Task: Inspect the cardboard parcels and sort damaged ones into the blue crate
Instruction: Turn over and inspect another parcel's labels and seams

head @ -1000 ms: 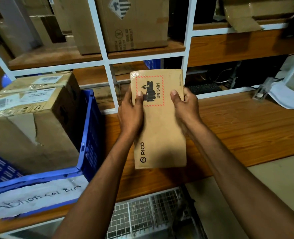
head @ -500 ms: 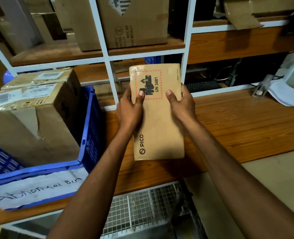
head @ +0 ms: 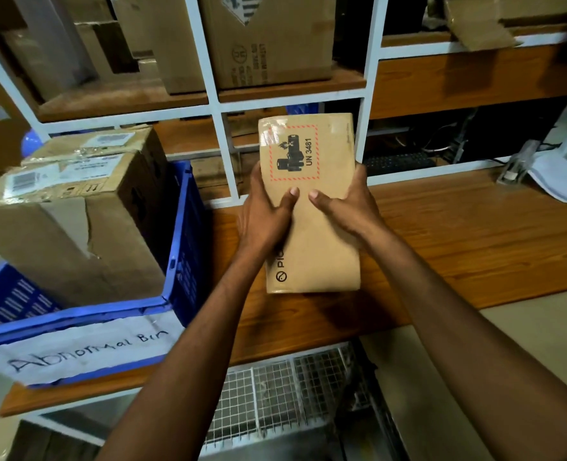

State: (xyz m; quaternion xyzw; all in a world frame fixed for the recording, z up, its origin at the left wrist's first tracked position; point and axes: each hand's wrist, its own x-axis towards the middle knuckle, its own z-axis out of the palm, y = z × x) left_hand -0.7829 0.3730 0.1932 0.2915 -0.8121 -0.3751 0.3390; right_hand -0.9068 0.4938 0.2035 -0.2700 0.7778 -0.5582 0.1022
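Holding: both hands grip a slim brown cardboard parcel (head: pixel 325 257) printed with a red-dashed "UN 3481" battery mark, just right of the blue plastic crate (head: pixel 179 234).
Left hand: the left hand (head: pixel 262 214) clasps the parcel's edge nearer the crate, with the thumb flat on the front face. Its other fingers wrap behind the parcel, out of sight.
Right hand: the right hand (head: pixel 348 207) clasps the edge farther from the crate in the same way. The two thumb tips lie close together, not touching.
Parcel position: it stands upright, long side vertical, over the brown wooden table (head: pixel 458 247) and apart from the crate. I cannot tell whether its lower edge touches the table.
Crate: it sits on the table, with a white paper sign (head: pixel 85 351) reading "Abnormal Bin" on its near wall.
Crate contents: a large brown cardboard box (head: pixel 75 234) with a torn side rises above the rim.
Behind the crate: a white metal shelf frame (head: pixel 227 161) holds brown shipping cartons (head: pixel 275 44).
Far right of the crate: white papers (head: pixel 561 174) lie on the table.
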